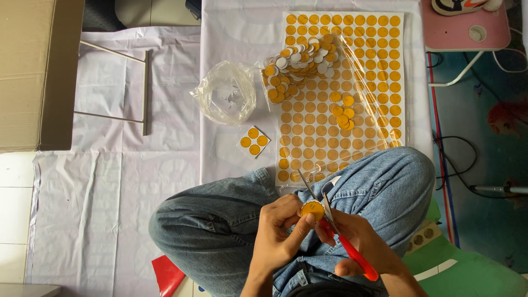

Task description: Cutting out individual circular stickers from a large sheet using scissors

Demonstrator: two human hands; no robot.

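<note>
A white plastic sheet [110,181] covers the floor, and a person sits on it cross-legged in blue jeans [231,220]. A flat piece of cardboard [38,71] lies at the upper left, with a thin metal frame [144,93] beside it. A pink stool [467,30] stands at the upper right with a shoe [459,5] on it, and black cables [456,159] run over the teal floor on the right.

Ahead of the knees lies a large white sticker sheet [374,77] printed with rows of round orange stickers with scalloped edges. On its upper left part rests a clear bag, and a pile of cut-out stickers [300,60] lies heaped there, some orange side up, some white side up. A few more cut stickers [344,115] sit near the sheet's middle. Left of the sheet is a crumpled clear plastic bag [225,93], and just below that a small cut square with four stickers [254,141].

Over the lap, the left hand [280,231] has its fingers pinched together on a single orange sticker [312,209], round and scallop-edged. The right hand [357,242] has its fingers closed around the red handles of the scissors [335,231], whose blades stand apart around the sticker's right edge, touching it. A red scrap [168,275] lies by the left knee.
</note>
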